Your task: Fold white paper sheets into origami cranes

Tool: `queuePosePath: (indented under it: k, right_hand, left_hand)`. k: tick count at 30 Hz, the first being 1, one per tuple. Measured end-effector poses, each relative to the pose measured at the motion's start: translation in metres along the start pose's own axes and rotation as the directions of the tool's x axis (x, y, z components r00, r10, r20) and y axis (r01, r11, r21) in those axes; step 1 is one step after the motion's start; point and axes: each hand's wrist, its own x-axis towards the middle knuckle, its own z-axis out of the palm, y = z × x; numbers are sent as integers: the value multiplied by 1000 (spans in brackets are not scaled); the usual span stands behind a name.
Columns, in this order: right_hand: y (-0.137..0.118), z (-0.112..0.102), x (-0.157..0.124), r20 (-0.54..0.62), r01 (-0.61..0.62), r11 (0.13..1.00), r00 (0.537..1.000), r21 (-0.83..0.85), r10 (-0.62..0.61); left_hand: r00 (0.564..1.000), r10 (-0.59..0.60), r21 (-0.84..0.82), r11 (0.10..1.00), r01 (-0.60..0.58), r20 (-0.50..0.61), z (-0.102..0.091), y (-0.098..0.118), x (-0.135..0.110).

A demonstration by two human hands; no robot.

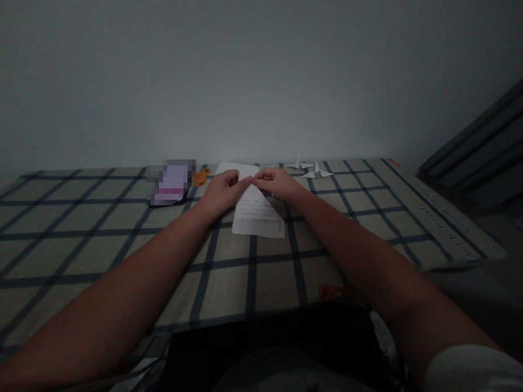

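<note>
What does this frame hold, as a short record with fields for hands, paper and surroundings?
Left hand: fingers pinching the white paper
Right hand: pinching it too, close beside the left
Paper: printed lines on its near part; creases too dim to tell
Left side: phone, pixelated
Right side: two folded paper cranes, near the wall
Surface: checked cloth

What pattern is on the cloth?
The cloth shows a dark blue grid on greyish beige, best in the head view.
</note>
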Motion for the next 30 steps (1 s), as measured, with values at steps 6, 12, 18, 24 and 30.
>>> queuePosePath:
  k: [6, 12, 18, 24, 30]
  right_hand:
    - [-1, 2, -1, 42, 10, 999, 999, 44, -12]
    - [-3, 0, -1, 36, -8, 999, 999, -54, 10]
    - [0, -4, -1, 6, 17, 995, 1000, -101, -16]
    - [5, -4, 0, -6, 51, 983, 999, -175, -53]
    - [3, -4, 2, -4, 6, 982, 1000, -188, -7]
  left_hand:
    - [992, 90, 17, 996, -89, -87, 2, 1, -2]
    - [974, 113, -119, 983, -138, -199, 3, 0, 2]
    - [981, -2, -346, 936, -67, -196, 4, 2, 3]
    - [994, -95, -275, 958, 78, -48, 4, 0, -1]
    - [989, -18, -156, 988, -6, -149, 5, -4, -1]
